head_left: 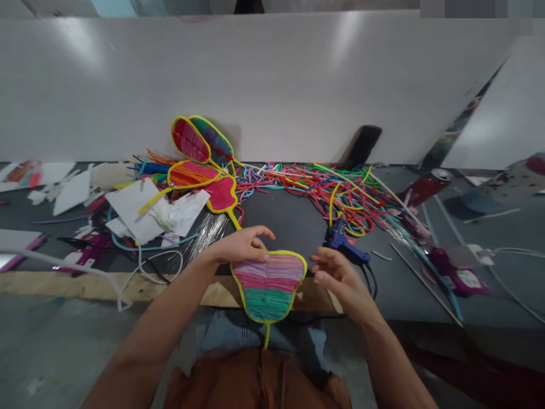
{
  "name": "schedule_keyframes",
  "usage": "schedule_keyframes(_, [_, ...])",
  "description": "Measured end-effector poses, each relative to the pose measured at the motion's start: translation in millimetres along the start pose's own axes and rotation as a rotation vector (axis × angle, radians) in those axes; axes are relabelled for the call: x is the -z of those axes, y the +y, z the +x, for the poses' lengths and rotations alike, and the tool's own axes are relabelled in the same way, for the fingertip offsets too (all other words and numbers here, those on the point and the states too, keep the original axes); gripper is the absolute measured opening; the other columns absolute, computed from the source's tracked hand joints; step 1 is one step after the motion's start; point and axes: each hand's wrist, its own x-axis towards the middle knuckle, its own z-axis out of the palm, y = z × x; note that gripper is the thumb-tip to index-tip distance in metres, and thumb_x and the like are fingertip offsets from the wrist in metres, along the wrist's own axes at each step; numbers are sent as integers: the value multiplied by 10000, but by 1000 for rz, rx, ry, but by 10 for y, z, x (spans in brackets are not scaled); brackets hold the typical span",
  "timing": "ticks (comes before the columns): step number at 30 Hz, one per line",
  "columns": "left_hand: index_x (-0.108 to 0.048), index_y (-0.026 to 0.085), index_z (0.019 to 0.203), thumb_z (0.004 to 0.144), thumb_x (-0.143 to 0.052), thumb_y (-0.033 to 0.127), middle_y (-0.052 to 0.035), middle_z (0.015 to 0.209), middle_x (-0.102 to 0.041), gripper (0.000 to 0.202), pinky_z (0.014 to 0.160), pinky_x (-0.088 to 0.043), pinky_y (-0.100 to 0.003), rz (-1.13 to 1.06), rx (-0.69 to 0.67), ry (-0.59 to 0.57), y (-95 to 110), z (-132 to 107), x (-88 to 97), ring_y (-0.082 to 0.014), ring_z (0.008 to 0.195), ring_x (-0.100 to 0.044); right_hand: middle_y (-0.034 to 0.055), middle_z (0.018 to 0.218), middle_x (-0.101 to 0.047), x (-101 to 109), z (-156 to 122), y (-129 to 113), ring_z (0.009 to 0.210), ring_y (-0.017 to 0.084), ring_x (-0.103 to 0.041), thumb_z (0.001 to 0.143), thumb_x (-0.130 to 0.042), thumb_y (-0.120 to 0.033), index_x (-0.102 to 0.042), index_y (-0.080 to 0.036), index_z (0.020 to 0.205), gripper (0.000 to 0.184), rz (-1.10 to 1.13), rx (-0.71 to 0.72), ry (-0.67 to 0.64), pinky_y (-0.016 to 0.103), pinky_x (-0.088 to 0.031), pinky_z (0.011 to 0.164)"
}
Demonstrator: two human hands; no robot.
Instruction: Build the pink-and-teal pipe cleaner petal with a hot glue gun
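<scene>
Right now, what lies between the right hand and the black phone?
Head view: the blue glue gun nearest the right hand, then the tangle of coloured stems up to the phone.

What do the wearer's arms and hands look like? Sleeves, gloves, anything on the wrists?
Left hand and right hand: both bare, no gloves. Left forearm and right forearm show no sleeves, and I see no watch, bracelet, cable or markings. A brown garment covers the torso.

L hand (243, 245) palm-down, thumb apart; R hand (340, 275) opp., loosely curled, both forearms (166, 318) angled inwd
</scene>
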Motion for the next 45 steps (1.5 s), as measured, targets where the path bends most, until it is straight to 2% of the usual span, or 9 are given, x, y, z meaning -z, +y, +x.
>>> schedule_keyframes(3, [-464,189,1139,676,-698,256,1,783,-675,523,524,-409,-187,10,-8,15,48,-42,-39,-115,595,-600,63,972,-677,-150,-57,83,806,160,-605,731,-702,-479,-633,-196,1045,429,88,-60,-128,296,-482,744])
schedule_keyframes(7, [-466,183,1133,674,-686,233,0,781,-679,512,526,-408,-184,44,-11,48,114,-123,-100,-115,600,-605,-13,669,-597,-274,-70,134,621,111,-519,791,-634,-491,-647,-170,785,322,96,-24,-11,238,-430,626])
schedule_keyframes(17, [-492,174,1123,669,-712,257,-14,783,-700,511,506,-406,-173,51,-54,114,113,-286,-35,-112,589,-615,-68,495,-483,-187,21,101,443,74,-442,810,-584,-516,-460,-199,593,403,323,27,272,196,-372,471])
schedule_keyframes(20, [-515,166,1098,644,-742,257,-10,757,-702,515,489,-390,-162,5,-83,158,158,-298,67,-94,551,-595,-38,608,-604,-157,-38,170,524,81,-538,779,-661,-481,-576,-191,738,305,333,-9,139,204,-433,547])
schedule_keyframes(25, [-550,150,1087,608,-790,275,-7,700,-688,549,491,-411,-173,-65,-108,240,257,-217,175,-101,534,-596,49,1049,-688,-434,-233,249,917,183,-652,714,-761,-399,-579,-226,1144,498,373,-119,-430,339,-507,818])
schedule_keyframes(30, [-553,118,1140,718,-714,372,-25,721,-661,519,540,-467,-217,-59,-168,511,198,-137,184,-120,576,-612,29,990,-708,-733,-328,307,836,188,-667,774,-695,-415,-589,-230,1069,363,472,-155,-332,332,-536,717])
schedule_keyframes(33, [-447,116,1256,843,-558,409,-102,958,-676,519,712,-526,-292,-35,-216,678,50,-116,130,-167,805,-665,35,1031,-704,-770,-274,315,843,190,-668,778,-674,-444,-568,-236,1090,390,478,-149,-251,318,-540,685])
schedule_keyframes(39, [-497,143,1247,834,-565,326,-156,1328,-518,457,1072,-358,-454,342,-345,910,-466,-194,-255,-256,1255,-473,66,1011,-722,-397,-111,243,884,219,-675,817,-590,-403,-547,-215,1206,435,-281,87,-120,374,-521,816])
schedule_keyframes(45, [-544,187,1279,938,-428,343,-117,1399,-504,393,1123,-263,-514,1152,-408,581,-828,-327,-706,-257,1379,-331,152,1224,-635,-113,-93,240,1153,256,-582,905,-412,-278,-586,-160,1230,387,-916,428,87,448,-470,961])
